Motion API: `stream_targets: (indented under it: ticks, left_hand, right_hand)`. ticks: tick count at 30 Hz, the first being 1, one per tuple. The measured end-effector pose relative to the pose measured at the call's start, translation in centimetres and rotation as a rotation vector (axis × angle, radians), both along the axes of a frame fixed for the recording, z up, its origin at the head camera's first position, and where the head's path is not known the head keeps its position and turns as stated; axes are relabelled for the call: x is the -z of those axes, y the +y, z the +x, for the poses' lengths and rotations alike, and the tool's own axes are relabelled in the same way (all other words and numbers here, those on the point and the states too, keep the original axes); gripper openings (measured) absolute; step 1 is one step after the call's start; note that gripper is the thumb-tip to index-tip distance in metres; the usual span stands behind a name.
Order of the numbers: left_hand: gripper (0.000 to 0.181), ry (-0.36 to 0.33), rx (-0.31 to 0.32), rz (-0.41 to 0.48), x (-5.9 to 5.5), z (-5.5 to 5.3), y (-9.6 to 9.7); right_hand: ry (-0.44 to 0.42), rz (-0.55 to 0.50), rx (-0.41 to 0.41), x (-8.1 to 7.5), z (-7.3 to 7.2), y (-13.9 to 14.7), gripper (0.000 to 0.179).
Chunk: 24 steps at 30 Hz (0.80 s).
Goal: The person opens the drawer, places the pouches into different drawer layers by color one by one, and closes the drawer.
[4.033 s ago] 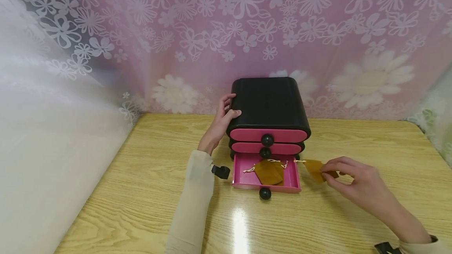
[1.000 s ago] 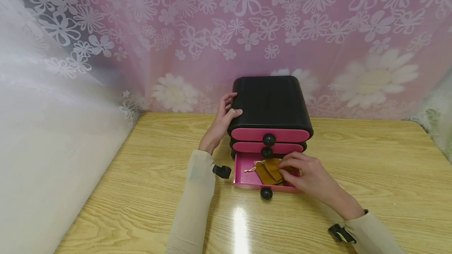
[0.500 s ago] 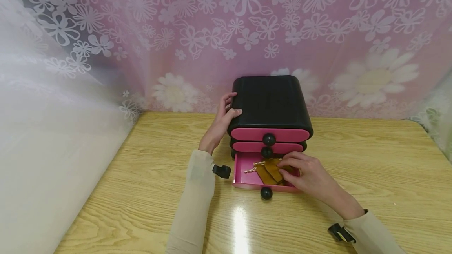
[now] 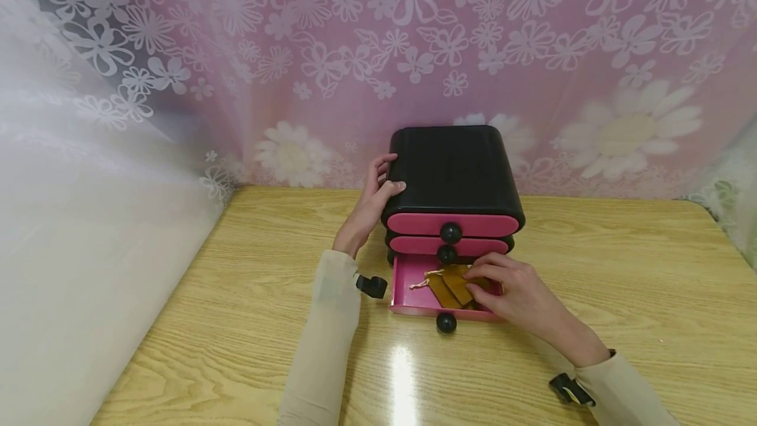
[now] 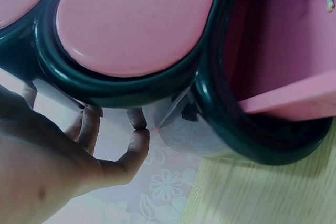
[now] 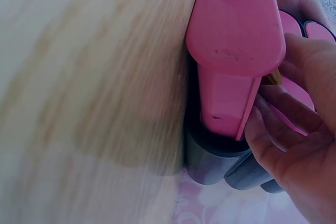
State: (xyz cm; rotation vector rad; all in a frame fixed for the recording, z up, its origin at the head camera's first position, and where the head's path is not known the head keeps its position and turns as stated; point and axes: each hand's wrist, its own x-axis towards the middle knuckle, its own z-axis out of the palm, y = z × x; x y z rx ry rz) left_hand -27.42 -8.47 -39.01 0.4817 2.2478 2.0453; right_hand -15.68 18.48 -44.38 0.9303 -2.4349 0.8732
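Observation:
A small black cabinet with pink drawers stands at the back of the table. Its bottom drawer is pulled out and holds several mustard-brown drawstring pouches with pale cords, overlapping. My right hand reaches over the drawer's right side and pinches the topmost pouch between thumb and fingers; the hand hides part of it. My left hand rests against the cabinet's left side, thumb on the top edge. In the left wrist view, the left hand's fingertips touch the glossy side wall.
Two upper drawers with round black knobs are closed. The bottom drawer's knob juts over the wooden table. Behind the cabinet hangs a pink flowered curtain; a whitish sheet borders the left.
Four seconds ago my right hand held a pouch to the right of the drawer; it has since moved left, bringing that pouch over the others. During the last second both hands stay almost still.

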Motion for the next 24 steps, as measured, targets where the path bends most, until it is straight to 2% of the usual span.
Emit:
stream_targets:
  ticks: [15,24]
  left_hand:
    - [0.061,-0.002,-0.004,-0.002,0.0,0.2,0.0]
    - [0.061,0.003,-0.008,-0.007,0.1,0.1,0.0]
  right_hand:
    - [0.003,-0.015,-0.010,-0.2,0.3,0.2,0.028]
    - [0.030,-0.020,-0.023,-0.7,1.1,0.4,0.029]
